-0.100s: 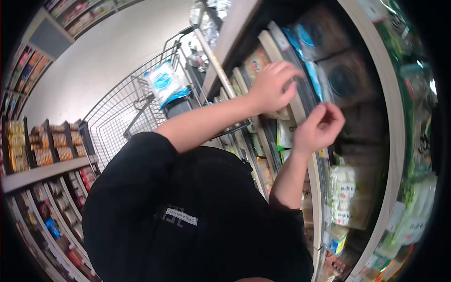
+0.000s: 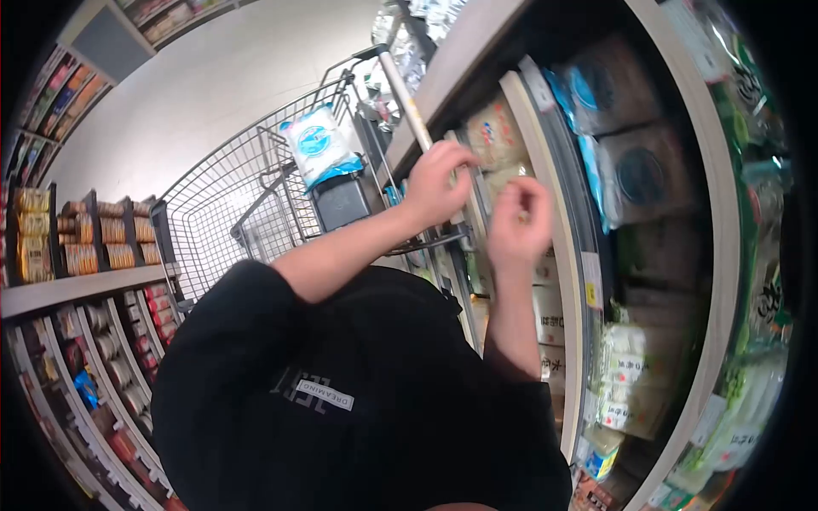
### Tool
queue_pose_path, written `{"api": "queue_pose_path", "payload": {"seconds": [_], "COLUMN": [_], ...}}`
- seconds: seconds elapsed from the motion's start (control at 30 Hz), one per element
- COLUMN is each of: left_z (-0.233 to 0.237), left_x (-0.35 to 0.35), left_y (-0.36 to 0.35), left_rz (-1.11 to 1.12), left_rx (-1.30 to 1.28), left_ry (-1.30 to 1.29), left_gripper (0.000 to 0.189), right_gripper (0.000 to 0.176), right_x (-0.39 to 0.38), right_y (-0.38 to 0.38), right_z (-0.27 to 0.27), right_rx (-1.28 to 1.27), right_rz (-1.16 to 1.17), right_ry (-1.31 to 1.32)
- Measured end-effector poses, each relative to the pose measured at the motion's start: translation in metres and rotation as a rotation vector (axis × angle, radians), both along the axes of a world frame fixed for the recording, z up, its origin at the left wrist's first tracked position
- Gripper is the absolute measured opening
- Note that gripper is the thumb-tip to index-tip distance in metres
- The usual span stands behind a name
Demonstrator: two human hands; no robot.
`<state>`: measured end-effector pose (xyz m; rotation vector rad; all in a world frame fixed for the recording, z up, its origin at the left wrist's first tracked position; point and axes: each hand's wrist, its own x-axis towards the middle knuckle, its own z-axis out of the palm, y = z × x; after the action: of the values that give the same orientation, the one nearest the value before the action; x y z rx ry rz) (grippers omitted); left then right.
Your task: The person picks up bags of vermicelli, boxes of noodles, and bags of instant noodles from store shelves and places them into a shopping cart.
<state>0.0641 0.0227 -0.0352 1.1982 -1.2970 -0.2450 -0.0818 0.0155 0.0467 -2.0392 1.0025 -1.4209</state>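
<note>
My left hand (image 2: 439,183) is in front of the shelf edge, near the cart handle. Its fingers are loosely curved, the thumb stands apart, and nothing shows in it. To its right, my right hand (image 2: 520,223) is raised before the shelf, fingers curled with a gap to the thumb; I see nothing in it either. Behind the hands lies a clear bag with red print (image 2: 497,136) on a shelf. Dark packs with blue edges (image 2: 639,175) sit deeper on the shelf to the right. A white and blue bag (image 2: 317,145) rests in the cart's raised seat part.
The wire shopping cart (image 2: 213,200) stands at the left, its handle (image 2: 406,102) close to the shelving. Pale packs (image 2: 626,366) are stacked on the lower right shelf. Another shelf unit (image 2: 94,289) with packaged goods lines the left side. Pale floor (image 2: 213,77) runs beyond the cart.
Both hands have moved left, away from the dark packs with blue edges. The view has shifted, so cart and shelves appear farther right.
</note>
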Motion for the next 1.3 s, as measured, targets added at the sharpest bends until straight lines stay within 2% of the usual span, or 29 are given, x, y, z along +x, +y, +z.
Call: {"api": "queue_pose_path", "payload": {"seconds": [0.03,0.07,0.1,0.17,0.2,0.27,0.33,0.37,0.4,0.47,0.53,0.57,0.6,0.67,0.7,0.73,0.87,0.93,1.0,1.17,1.23,1.3], "left_z": [-0.027,-0.054,-0.088,-0.164,-0.176,-0.192,-0.202,-0.206,-0.206,-0.202,-0.2,-0.197,-0.195,-0.188,-0.19,-0.191,-0.179,-0.177,-0.152,-0.069,-0.04,-0.009], "left_x": [0.015,0.028,0.042,0.084,0.104,0.128,0.144,0.15,0.158,0.169,0.178,0.182,0.185,0.186,0.188,0.187,0.189,0.183,0.173,0.13,0.115,0.109], "left_y": [0.015,0.03,0.044,0.067,0.075,0.087,0.088,0.089,0.089,0.084,0.082,0.081,0.081,0.082,0.082,0.082,0.09,0.099,0.109,0.085,0.068,0.043], "left_rz": [0.058,0.129,0.235,0.425,0.489,0.722,0.765,0.788,0.761,0.692,0.613,0.597,0.576,0.541,0.512,0.48,0.324,0.272,0.263,0.124,0.043,-0.143], "left_rx": [0.151,0.298,0.398,0.617,0.734,0.677,0.715,0.738,0.791,0.89,0.923,0.934,0.947,0.955,0.948,0.942,0.834,0.791,0.725,0.358,0.196,0.203], "left_ry": [0.089,0.136,0.139,0.244,0.416,0.273,0.154,0.097,0.182,0.351,0.667,0.774,0.881,0.915,0.918,0.923,1.173,1.277,1.337,1.051,0.893,0.749], "left_gripper": [0.022,0.024,0.028,0.036,0.04,0.046,0.051,0.053,0.054,0.057,0.059,0.058,0.058,0.06,0.061,0.062,0.042,0.044,0.054,0.073,0.082,0.065], "right_gripper": [0.016,0.019,0.024,0.034,0.04,0.053,0.061,0.064,0.066,0.066,0.066,0.066,0.068,0.071,0.074,0.072,0.066,0.06,0.056,0.056,0.061,0.065], "right_x": [0.016,0.032,0.052,0.093,0.118,0.164,0.205,0.224,0.245,0.277,0.295,0.3,0.303,0.303,0.299,0.299,0.287,0.27,0.242,0.146,0.12,0.091], "right_y": [-0.003,-0.006,-0.008,-0.018,-0.023,-0.032,-0.041,-0.043,-0.044,-0.054,-0.061,-0.064,-0.065,-0.064,-0.058,-0.051,-0.042,-0.031,-0.018,0.004,0.003,0.002], "right_z": [-0.017,-0.033,-0.05,-0.113,-0.144,-0.179,-0.226,-0.227,-0.228,-0.256,-0.27,-0.276,-0.274,-0.269,-0.27,-0.257,-0.204,-0.171,-0.144,-0.063,-0.037,-0.005], "right_rx": [0.084,0.276,0.514,0.507,0.566,0.654,0.492,0.571,0.647,0.55,0.499,0.653,0.709,0.833,0.672,0.665,0.549,0.48,0.4,0.269,0.119,-0.028], "right_rz": [0.126,0.243,0.404,0.602,0.662,0.727,0.676,0.647,0.618,0.523,0.409,0.332,0.328,0.305,0.257,0.274,0.333,0.328,0.346,0.367,0.256,0.178], "right_ry": [0.135,0.271,0.3,0.43,0.487,0.654,0.787,0.797,0.806,0.845,0.89,0.922,0.951,1.002,1.009,0.998,0.968,0.891,0.769,0.301,0.23,0.202]}}
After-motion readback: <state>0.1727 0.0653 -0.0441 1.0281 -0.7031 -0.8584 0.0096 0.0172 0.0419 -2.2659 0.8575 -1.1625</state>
